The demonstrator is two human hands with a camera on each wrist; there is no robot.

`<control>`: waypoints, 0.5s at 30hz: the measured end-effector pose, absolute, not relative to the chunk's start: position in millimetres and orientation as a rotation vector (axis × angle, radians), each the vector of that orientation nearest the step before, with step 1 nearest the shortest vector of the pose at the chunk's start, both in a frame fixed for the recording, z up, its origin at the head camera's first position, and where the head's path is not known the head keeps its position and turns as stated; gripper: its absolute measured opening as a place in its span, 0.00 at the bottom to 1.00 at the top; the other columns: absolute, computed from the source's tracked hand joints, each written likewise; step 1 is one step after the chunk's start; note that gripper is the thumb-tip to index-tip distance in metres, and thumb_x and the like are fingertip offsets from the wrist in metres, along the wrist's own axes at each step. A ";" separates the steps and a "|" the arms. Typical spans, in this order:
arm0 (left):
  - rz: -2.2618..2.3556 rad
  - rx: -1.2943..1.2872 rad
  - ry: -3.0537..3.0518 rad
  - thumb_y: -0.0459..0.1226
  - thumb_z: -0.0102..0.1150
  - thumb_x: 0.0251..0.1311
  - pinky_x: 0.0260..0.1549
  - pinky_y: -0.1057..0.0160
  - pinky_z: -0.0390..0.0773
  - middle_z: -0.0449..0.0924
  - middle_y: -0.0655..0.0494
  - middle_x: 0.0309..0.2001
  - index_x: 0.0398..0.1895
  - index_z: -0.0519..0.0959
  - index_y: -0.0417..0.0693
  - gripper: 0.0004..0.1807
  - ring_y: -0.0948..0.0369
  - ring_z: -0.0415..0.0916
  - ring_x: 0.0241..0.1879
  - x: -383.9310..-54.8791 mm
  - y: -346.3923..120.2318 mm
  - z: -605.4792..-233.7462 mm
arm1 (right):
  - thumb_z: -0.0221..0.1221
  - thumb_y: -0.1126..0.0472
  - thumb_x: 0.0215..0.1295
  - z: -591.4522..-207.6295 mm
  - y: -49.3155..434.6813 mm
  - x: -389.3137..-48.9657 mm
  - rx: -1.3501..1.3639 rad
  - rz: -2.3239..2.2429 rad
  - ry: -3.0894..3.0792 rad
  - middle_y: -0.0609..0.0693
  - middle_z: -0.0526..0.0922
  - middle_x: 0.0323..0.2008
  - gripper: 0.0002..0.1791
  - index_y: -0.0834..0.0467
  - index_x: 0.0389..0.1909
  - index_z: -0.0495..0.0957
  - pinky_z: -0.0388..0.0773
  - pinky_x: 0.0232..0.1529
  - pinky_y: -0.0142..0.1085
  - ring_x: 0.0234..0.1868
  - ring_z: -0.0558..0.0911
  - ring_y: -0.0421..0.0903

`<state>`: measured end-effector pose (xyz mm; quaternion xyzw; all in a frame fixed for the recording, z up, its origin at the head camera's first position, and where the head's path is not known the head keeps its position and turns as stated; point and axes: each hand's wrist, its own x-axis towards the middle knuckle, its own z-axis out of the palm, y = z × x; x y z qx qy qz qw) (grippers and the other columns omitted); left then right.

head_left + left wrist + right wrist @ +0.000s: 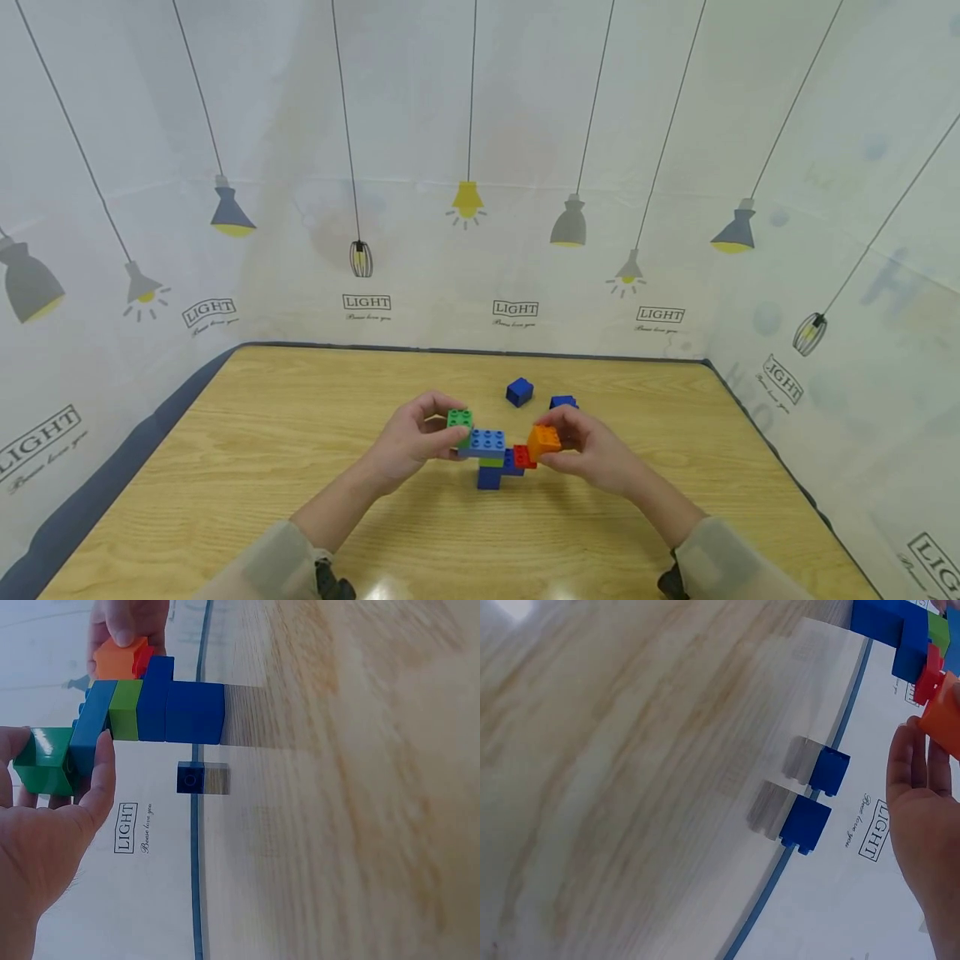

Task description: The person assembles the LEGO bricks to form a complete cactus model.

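Observation:
A built stack of toy bricks stands on the table, with a dark blue brick (489,479) at its foot. Higher up come another dark blue brick (154,705), a lime green brick (125,710) and a light blue brick (487,442). My left hand (407,439) pinches a green brick (46,759) at the left end of the light blue one, one finger touching the light blue brick's underside. On the right, a red brick (522,456) sits on the second dark blue brick's end. My right hand (600,457) grips an orange brick (543,442) against the red one.
Two loose blue bricks lie behind the stack, one farther back (519,392) and one just beyond the right hand (563,402). The wooden table (262,433) ends at a lamp-print curtain (420,325) at the back and sides.

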<state>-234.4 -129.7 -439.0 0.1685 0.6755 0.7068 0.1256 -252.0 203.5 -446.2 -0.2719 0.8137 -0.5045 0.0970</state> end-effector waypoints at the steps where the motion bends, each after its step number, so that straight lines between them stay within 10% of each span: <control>1: 2.059 0.490 1.968 0.33 0.68 0.75 0.51 0.52 0.93 0.79 0.51 0.54 0.64 0.77 0.40 0.19 0.55 0.84 0.50 -234.4 -129.6 -439.0 | 0.71 0.62 0.74 -446.2 202.7 -251.5 -0.808 -1.489 2.418 0.59 0.84 0.56 0.23 0.60 0.65 0.77 0.85 0.58 0.31 0.54 0.84 0.54; 15: 2.068 0.478 1.965 0.33 0.68 0.75 0.52 0.51 0.93 0.79 0.51 0.55 0.64 0.77 0.40 0.19 0.56 0.84 0.50 -233.0 -127.9 -437.7 | 0.70 0.66 0.74 -450.8 199.2 -249.7 -0.730 -1.595 2.281 0.70 0.77 0.68 0.21 0.61 0.63 0.76 0.90 0.54 0.34 0.56 0.89 0.57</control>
